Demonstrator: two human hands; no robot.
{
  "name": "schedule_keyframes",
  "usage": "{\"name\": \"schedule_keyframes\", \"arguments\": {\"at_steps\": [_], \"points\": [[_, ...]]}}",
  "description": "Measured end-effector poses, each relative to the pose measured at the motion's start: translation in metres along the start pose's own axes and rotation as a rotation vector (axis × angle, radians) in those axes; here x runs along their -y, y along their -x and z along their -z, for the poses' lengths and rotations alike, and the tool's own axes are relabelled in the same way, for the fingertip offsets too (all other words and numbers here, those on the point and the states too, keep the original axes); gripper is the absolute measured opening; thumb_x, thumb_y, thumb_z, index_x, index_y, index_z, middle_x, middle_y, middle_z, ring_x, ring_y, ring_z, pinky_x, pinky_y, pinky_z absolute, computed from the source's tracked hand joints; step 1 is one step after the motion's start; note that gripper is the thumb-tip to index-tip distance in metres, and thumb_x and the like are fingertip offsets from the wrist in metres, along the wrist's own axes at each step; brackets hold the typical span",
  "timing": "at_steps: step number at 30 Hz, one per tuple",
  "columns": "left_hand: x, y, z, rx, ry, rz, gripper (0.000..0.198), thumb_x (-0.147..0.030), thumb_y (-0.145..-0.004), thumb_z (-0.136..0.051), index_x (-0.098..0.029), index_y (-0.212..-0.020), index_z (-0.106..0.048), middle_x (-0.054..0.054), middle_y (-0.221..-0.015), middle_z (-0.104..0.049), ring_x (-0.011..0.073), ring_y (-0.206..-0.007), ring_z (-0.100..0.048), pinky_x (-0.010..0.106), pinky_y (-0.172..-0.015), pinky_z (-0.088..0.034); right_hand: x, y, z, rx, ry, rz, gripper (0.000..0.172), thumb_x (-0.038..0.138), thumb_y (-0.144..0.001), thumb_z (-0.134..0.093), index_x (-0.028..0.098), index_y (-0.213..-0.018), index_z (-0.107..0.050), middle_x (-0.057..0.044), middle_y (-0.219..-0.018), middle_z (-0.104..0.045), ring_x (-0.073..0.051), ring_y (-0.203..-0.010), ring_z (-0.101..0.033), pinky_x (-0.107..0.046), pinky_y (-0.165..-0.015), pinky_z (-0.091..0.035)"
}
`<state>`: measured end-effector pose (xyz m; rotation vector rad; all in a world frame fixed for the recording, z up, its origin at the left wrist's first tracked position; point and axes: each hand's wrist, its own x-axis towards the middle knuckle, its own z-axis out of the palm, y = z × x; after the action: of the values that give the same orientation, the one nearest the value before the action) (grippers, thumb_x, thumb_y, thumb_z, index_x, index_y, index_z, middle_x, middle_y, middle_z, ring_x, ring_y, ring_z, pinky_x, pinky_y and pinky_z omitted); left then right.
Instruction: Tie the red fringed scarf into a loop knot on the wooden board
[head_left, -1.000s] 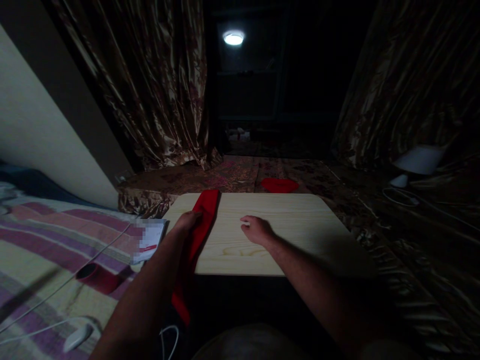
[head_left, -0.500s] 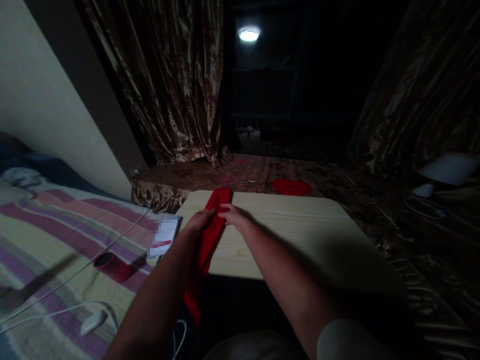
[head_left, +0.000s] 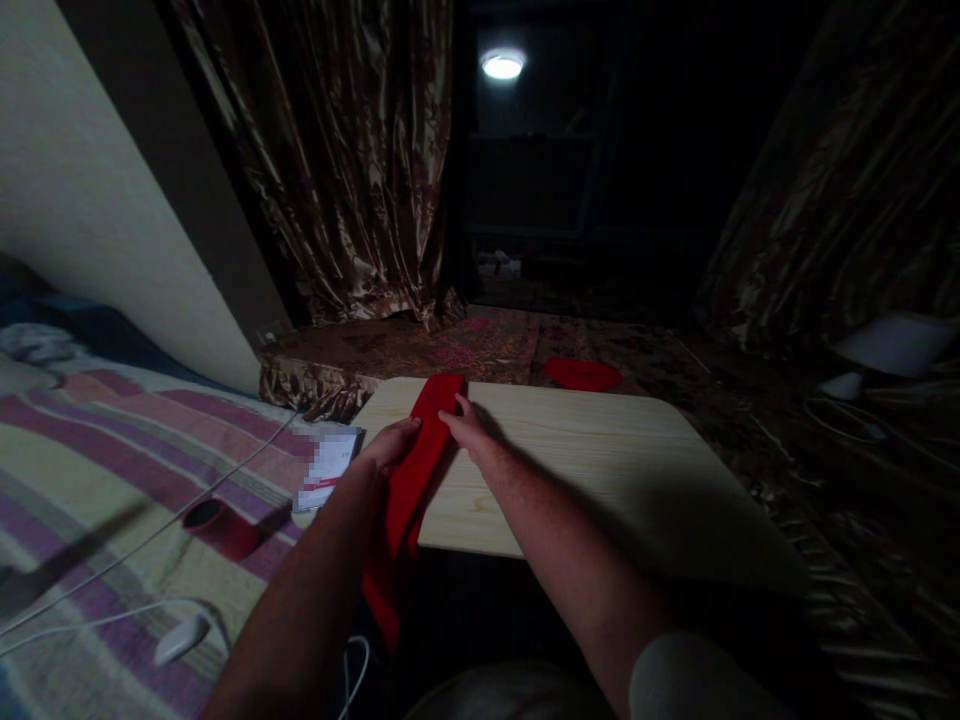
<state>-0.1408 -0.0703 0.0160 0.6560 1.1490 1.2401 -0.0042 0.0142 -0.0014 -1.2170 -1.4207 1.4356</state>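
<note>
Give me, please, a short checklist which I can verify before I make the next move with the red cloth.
1. Left hand at the red cloth: ok, it is at the left side.
2. Right hand at the cloth: ok, it is at the right side, near the far end.
3. Firm grip by either hand: cannot tell, the fingers are partly hidden.
4. Cloth wholly on the table: not ok, its near end hangs over the near edge.
5. Second red piece apart from the cloth: ok, it lies beyond the table's far edge.
6. Underside of the cloth free of folds: cannot tell, it is out of sight.
</note>
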Motion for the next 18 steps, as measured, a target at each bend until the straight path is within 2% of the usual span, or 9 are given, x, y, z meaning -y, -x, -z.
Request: {"name": "schedule_keyframes", "arguments": {"at_steps": [2,4,6,8,11,14,18], "points": [[-0.001,0.001,-0.001,0.008,-0.024,-0.022,0.031,-0.021,-0.093,-0.055,-0.012,-0.122,-0.062,0.012,-0.088,-0.077,0.0228,-0.069,-0.074,0.033,-0.066,-0.061,0.0,0.002,0.0,0.029,-0.06,0.022,0.07,0.026,-0.082,-0.07,0.028,-0.148,-0.046,-0.006,-0.125,-0.068,-0.017,-0.102,-0.068,-0.029,-0.086,-0.055],[-0.001,0.001,-0.001,0.009,-0.049,-0.033,0.029,-0.02,-0.092,-0.057,-0.012,-0.119,-0.064,0.011,-0.088,-0.077,0.0222,-0.069,-0.074,0.031,-0.067,-0.061,0.002,0.005,-0.001,0.123,-0.127,0.018,0.064,0.021,-0.083,-0.067,0.029,-0.144,-0.052,-0.003,-0.113,-0.072,-0.015,-0.092,-0.069,-0.027,-0.082,-0.055],[-0.001,0.0,0.0,0.025,-0.077,-0.024,0.024,-0.021,-0.092,-0.058,-0.011,-0.112,-0.066,0.012,-0.089,-0.078,0.022,-0.071,-0.074,0.031,-0.068,-0.061,0.005,0.009,-0.003,0.227,-0.173,-0.014,0.057,0.014,-0.083,-0.063,0.026,-0.139,-0.059,-0.002,-0.097,-0.075,-0.013,-0.075,-0.068,-0.025,-0.074,-0.056],[0.0,-0.003,0.003,0.078,-0.114,0.001,0.023,-0.025,-0.093,-0.057,-0.01,-0.105,-0.07,0.014,-0.089,-0.078,0.0221,-0.071,-0.074,0.031,-0.068,-0.06,0.011,0.012,-0.005,0.269,-0.183,-0.039,0.057,0.008,-0.081,-0.058,0.022,-0.136,-0.062,-0.001,-0.082,-0.074,-0.011,-0.057,-0.06,-0.023,-0.06,-0.053],[0.0,-0.007,0.005,0.126,-0.152,0.018,0.027,-0.031,-0.094,-0.057,-0.009,-0.099,-0.072,0.016,-0.091,-0.078,0.0221,-0.073,-0.075,0.03,-0.07,-0.06,0.019,0.014,-0.006,0.2,-0.197,-0.036,0.063,0.003,-0.077,-0.052,0.018,-0.137,-0.062,0.001,-0.069,-0.07,-0.01,-0.044,-0.049,-0.021,-0.047,-0.044],[-0.001,-0.005,0.002,0.087,-0.181,0.012,0.028,-0.034,-0.092,-0.061,-0.011,-0.101,-0.072,0.015,-0.093,-0.078,0.0223,-0.075,-0.075,0.03,-0.072,-0.06,0.025,0.014,-0.004,0.102,-0.237,0.0,0.064,0.0,-0.072,-0.049,0.017,-0.132,-0.065,0.001,-0.068,-0.07,-0.009,-0.046,-0.049,-0.02,-0.047,-0.042],[-0.005,0.002,-0.001,0.08,-0.255,0.028,0.04,-0.047,-0.089,-0.064,-0.012,-0.105,-0.073,0.015,-0.098,-0.078,0.0251,-0.077,-0.075,0.034,-0.074,-0.061,0.03,0.013,0.006,0.027,-0.281,0.067,0.066,0.002,-0.068,-0.048,0.018,-0.13,-0.067,0.001,-0.07,-0.071,-0.009,-0.047,-0.049,-0.02,-0.05,-0.043]]}}
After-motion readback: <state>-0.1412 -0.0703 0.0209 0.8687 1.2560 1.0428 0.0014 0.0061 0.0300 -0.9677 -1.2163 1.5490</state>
